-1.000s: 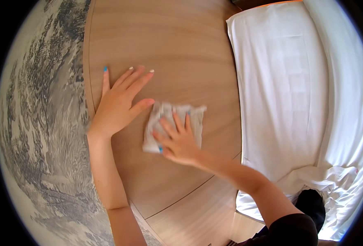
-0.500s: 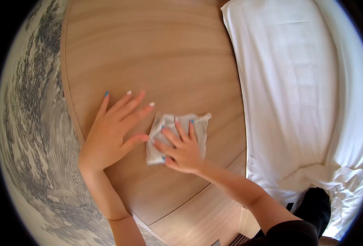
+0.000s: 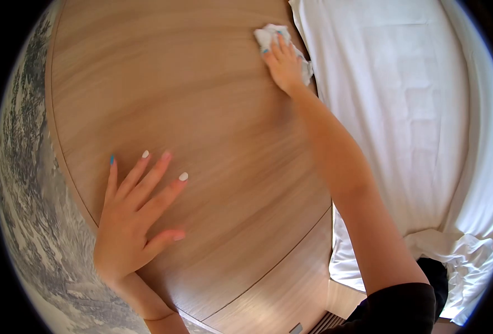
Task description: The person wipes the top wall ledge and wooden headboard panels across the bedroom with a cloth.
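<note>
Under my right hand (image 3: 284, 64) lies a crumpled white cloth (image 3: 267, 37), pressed against the wood-grain panel (image 3: 202, 111) near its top right, close to the white bedding. The fingers of that hand are stretched over the cloth, and part of it is hidden beneath the palm. My left hand (image 3: 129, 217) is at the lower left of the panel, beside its left edge. Its fingers are spread and nothing is in them; blue and white nails show at the tips.
White bedding (image 3: 402, 122) runs along the panel's right side, with a rumpled part (image 3: 458, 250) at the lower right. Grey patterned wallpaper (image 3: 29, 222) borders the left edge. A seam crosses the panel's lower part, and a dark slatted vent (image 3: 325, 323) shows at the bottom.
My right hand has carried the cloth from the panel's lower middle up and right to beside the bedding; the cloth is now more bunched. My left hand appears slightly lower and further left.
</note>
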Available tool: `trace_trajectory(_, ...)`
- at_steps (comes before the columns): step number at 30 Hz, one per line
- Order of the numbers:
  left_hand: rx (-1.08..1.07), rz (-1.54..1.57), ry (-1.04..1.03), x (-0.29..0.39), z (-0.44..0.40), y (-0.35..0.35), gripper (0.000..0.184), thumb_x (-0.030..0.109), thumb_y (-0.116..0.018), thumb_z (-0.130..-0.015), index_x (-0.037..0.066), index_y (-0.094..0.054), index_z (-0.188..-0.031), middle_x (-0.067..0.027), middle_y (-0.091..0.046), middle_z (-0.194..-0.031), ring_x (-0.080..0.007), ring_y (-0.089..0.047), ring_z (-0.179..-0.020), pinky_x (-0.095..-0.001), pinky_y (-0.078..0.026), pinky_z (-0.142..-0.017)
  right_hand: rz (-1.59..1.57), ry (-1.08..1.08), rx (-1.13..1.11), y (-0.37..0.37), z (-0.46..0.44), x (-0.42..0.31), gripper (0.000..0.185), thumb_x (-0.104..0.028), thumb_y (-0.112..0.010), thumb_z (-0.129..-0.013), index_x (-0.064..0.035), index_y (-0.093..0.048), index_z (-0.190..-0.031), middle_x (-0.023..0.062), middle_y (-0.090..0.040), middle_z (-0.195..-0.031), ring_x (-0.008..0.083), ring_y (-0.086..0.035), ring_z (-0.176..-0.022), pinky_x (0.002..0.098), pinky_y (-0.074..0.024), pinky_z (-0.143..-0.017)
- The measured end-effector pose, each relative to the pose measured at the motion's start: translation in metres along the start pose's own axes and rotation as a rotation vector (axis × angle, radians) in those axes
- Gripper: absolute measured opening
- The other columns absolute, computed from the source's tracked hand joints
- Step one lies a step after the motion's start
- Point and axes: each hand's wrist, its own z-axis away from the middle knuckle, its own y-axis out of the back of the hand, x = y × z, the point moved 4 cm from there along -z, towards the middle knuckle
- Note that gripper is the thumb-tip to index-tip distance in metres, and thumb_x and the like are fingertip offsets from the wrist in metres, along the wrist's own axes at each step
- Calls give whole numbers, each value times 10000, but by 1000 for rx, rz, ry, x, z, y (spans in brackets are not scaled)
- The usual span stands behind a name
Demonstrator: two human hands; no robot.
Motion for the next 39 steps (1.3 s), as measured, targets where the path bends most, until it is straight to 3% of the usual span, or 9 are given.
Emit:
trace_trajectory(5,-41,-28,-15,-7,1,-5,626,518,-523,-797,97,-518,-1260,-132,-393,-1393,-365,-309,-1308,-591,-76,-1068,-129,-214,-38,3,-3,58,587,-500,-297,-889,-259,-257,-1423,-11,-130,-1516,309,-160,-1368,456,-184,-1085)
trace_trajectory(8,-72,-29,-12,-8,1,-7,613,501,-514,-811,99,-504,-1274,-131,-384,-1399,-364,-304,-1310,-592,-59,-1069,-123,-228,-40,4,-3,58,585,-497,-294,-890,-264,-245,-1425,-9,-142,-1513,333,-162,-1363,503,-188,-1072)
trace_trajectory(11,-19,-35,-21,-6,0,-7,591,455,-586,-763,168,-512,-1275,-73,-405,-1387,-344,-340,-1284,-612,-116,-1051,-25,-116,-53,-3,7,51,572,-462,-340,-891,-265,-255,-1421,8,-150,-1511,380,-160,-1354,578,-187,-1045)
trace_trajectory(14,-3,-39,-23,-5,1,-7,584,431,-590,-769,162,-505,-1280,-74,-401,-1390,-335,-338,-1287,-609,-105,-1055,139,176,-17,-6,41,6,568,-406,-422,-876,-270,-287,-1410,41,-155,-1508,420,-164,-1341,656,-177,-1004)
trace_trajectory(17,-52,-13,-19,-5,1,-7,577,442,-508,-834,103,-477,-1300,-115,-369,-1411,-355,-295,-1316,-582,-37,-1074,75,380,-16,12,97,-61,604,-362,-513,-822,-272,-331,-1391,78,-189,-1493,436,-161,-1337,684,-173,-989)
trace_trajectory(24,5,12,-6,-9,1,-14,567,407,-552,-808,125,-487,-1296,-87,-385,-1405,-319,-305,-1319,-558,-29,-1088,-116,644,-237,32,272,-127,621,-379,-624,-711,-318,-439,-1300,80,-251,-1460,472,-116,-1339,764,-132,-926)
trace_trajectory(32,56,-19,-31,6,-3,-19,568,373,-617,-755,125,-524,-1258,-86,-435,-1367,-318,-348,-1292,-530,-144,-1090,-295,742,-280,38,411,-117,551,-445,-654,-680,-396,-517,-1212,-16,-363,-1393,370,-145,-1369,715,-89,-995)
trace_trajectory(33,66,-26,-37,8,-4,-18,570,360,-625,-745,125,-528,-1254,-87,-439,-1364,-322,-354,-1288,-527,-161,-1086,-296,747,-276,38,409,-114,533,-445,-654,-675,-418,-532,-1193,-45,-401,-1361,328,-169,-1371,676,-81,-1030)
trace_trajectory(39,100,-38,-83,19,0,-11,577,303,-647,-705,110,-543,-1239,-100,-452,-1352,-344,-376,-1268,-518,-215,-1069,-198,792,-204,33,352,-92,550,-442,-614,-673,-395,-526,-1213,-7,-377,-1386,349,-168,-1368,648,-74,-1048)
